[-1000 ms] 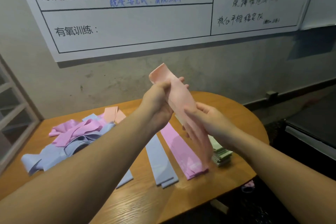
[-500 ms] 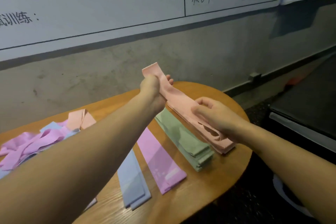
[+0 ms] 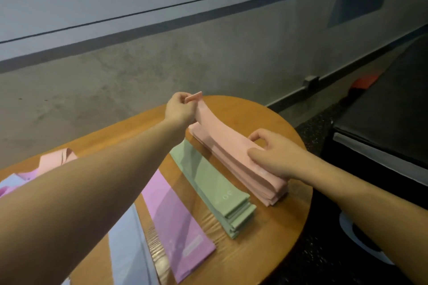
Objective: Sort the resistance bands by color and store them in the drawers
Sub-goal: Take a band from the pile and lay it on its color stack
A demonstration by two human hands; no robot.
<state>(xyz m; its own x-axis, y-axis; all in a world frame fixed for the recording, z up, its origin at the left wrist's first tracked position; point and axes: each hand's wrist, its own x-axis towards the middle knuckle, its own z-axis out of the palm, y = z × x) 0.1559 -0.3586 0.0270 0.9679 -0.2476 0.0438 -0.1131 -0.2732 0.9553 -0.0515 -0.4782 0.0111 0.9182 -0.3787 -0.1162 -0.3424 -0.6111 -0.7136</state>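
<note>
Lowered from mid-air, the flat salmon-pink resistance band (image 3: 222,139) now drapes onto the stack of matching pink bands (image 3: 266,188) at the round wooden table's (image 3: 273,233) right edge. Left hand (image 3: 179,109) pinches its far end raised; right hand (image 3: 275,154) presses its near end down with loosely curled fingers — likely to align edges beside the green pile (image 3: 217,192).

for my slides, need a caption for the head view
Both hands lay a peach band onto the peach stack, beside the green stack.
</note>
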